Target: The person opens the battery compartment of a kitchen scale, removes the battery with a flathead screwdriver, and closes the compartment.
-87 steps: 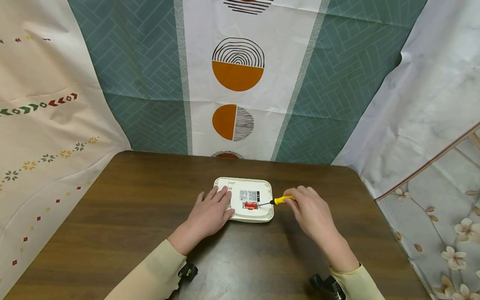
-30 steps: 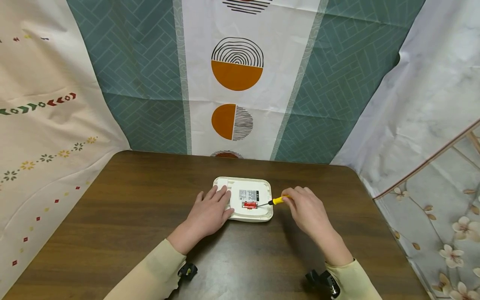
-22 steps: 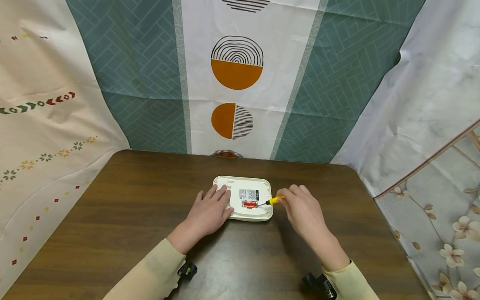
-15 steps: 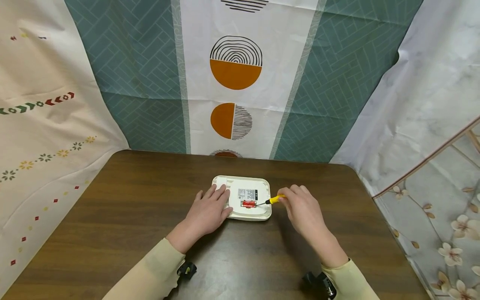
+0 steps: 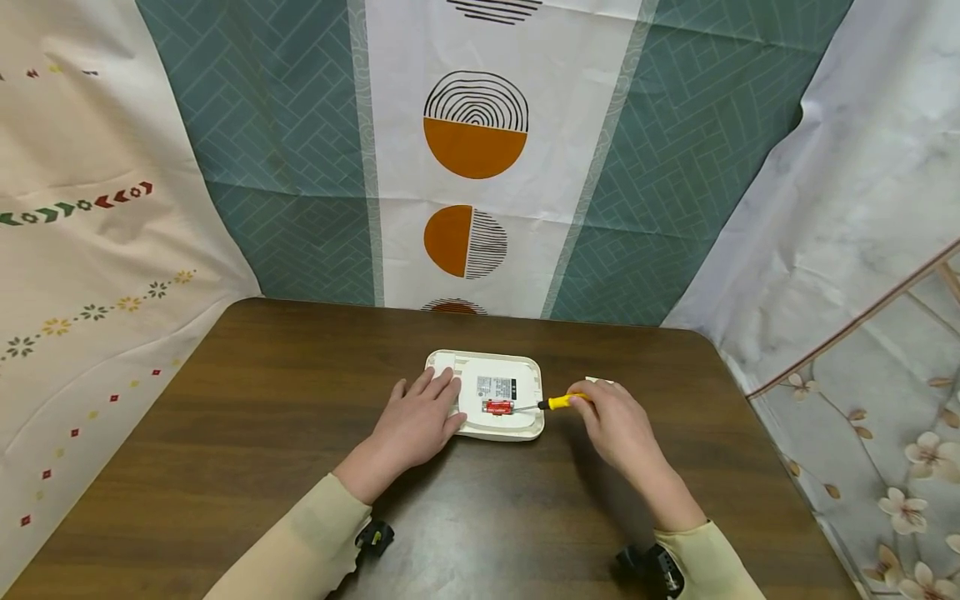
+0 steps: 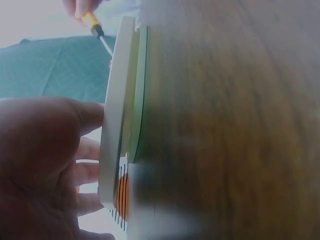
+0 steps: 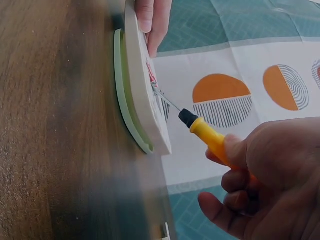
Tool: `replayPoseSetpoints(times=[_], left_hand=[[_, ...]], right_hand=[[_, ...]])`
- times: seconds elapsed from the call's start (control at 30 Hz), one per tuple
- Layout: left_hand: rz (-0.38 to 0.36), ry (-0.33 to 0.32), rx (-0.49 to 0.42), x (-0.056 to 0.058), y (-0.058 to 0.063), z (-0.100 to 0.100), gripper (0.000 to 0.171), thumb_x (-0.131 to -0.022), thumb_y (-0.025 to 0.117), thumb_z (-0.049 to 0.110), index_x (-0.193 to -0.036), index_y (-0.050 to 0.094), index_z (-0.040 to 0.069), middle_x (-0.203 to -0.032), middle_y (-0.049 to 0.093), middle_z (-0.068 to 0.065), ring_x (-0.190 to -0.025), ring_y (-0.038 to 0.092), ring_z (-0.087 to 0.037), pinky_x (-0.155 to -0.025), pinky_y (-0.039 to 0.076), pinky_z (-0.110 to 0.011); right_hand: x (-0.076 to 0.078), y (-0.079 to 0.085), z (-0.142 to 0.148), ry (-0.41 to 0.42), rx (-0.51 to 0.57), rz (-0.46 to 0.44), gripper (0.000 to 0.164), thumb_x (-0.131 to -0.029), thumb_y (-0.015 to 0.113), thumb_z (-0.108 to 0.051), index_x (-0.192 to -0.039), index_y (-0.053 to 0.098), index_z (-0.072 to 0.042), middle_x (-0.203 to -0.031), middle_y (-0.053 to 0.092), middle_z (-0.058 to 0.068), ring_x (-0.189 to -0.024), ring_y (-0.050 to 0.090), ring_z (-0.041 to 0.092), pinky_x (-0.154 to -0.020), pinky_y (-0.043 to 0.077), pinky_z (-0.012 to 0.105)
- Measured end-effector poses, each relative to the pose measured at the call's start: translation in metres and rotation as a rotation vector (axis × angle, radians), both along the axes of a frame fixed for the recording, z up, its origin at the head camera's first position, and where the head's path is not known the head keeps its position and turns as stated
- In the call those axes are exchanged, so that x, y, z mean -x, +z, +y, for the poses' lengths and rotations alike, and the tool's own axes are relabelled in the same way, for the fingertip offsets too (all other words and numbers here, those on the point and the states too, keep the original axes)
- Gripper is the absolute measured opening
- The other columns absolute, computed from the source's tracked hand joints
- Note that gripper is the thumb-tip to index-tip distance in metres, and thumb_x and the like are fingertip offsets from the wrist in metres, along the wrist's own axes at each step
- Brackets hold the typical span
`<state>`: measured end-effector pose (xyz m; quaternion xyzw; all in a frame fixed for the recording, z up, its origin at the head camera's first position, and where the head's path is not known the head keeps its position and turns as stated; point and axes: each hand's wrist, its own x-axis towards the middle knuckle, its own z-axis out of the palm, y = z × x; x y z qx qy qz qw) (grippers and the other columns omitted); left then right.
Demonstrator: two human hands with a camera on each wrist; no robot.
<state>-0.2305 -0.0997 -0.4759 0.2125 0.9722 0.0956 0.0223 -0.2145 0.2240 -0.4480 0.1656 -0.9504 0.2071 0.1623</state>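
A white, rounded rectangular device point(image 5: 525, 427) lies on the table with its label and open battery compartment facing up. Inside the compartment sits a red battery point(image 5: 497, 407). My left hand point(image 5: 412, 421) rests on the device's left side, fingers spread and fairly straight. In my right hand point(image 5: 618, 425) I pinch a small screwdriver point(image 5: 558, 402) with a yellow handle and black collar. Its thin shaft points left, the tip right at the battery's right end. The right wrist view shows the screwdriver's shaft point(image 7: 169, 100) reaching down to the compartment and a pale green layer point(image 7: 125, 95) beneath the device.
The brown wooden table point(image 5: 300, 375) extends to both sides and in front of the device. Just behind my right hand a small white piece point(image 5: 598, 380) shows. Patterned cloth point(image 5: 300, 150) hangs at the table's back and sides.
My right hand has drifted left with the screwdriver, then back right, its tip staying by the battery's right end. A white piece now shows behind that hand. My left hand stays in place.
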Motion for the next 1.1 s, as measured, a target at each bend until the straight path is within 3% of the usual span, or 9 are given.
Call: replayPoseSetpoints(times=[0.33,0.67,1.1], left_hand=[[0.006,0.0,-0.009,0.0,-0.0006,-0.0006,0.066,-0.115,0.058,0.048,-0.169,0.047,0.012,-0.178,0.036,-0.011,-0.165,0.028,-0.039,-0.124,0.027,-0.074],[0.006,0.003,-0.011,0.0004,-0.0024,-0.0013,0.067,-0.115,0.057,0.049,-0.169,0.047,0.012,-0.178,0.036,-0.011,-0.165,0.028,-0.039,-0.124,0.027,-0.074],[0.001,0.003,-0.021,-0.0013,-0.0008,-0.0005,0.065,-0.115,0.057,0.047,-0.169,0.047,0.011,-0.177,0.036,-0.012,-0.165,0.028,-0.039,-0.124,0.027,-0.073]], right_hand=[[0.0,-0.0003,0.0021,-0.005,0.021,-0.031,0.009,-0.102,0.081,-0.01,-0.11,0.08,-0.012,-0.1,0.074,0.002,-0.097,0.066,0.028,-0.083,0.054,0.049],[-0.0034,0.0037,0.0003,-0.001,0.021,-0.025,0.019,-0.097,0.086,-0.009,-0.113,0.081,-0.017,-0.089,0.063,-0.006,-0.085,0.054,0.019,-0.071,0.046,0.039],[-0.002,0.0006,0.0069,-0.024,0.058,-0.13,0.008,-0.106,0.077,-0.014,-0.112,0.079,-0.016,-0.1,0.071,-0.001,-0.094,0.061,0.024,-0.081,0.051,0.047]])
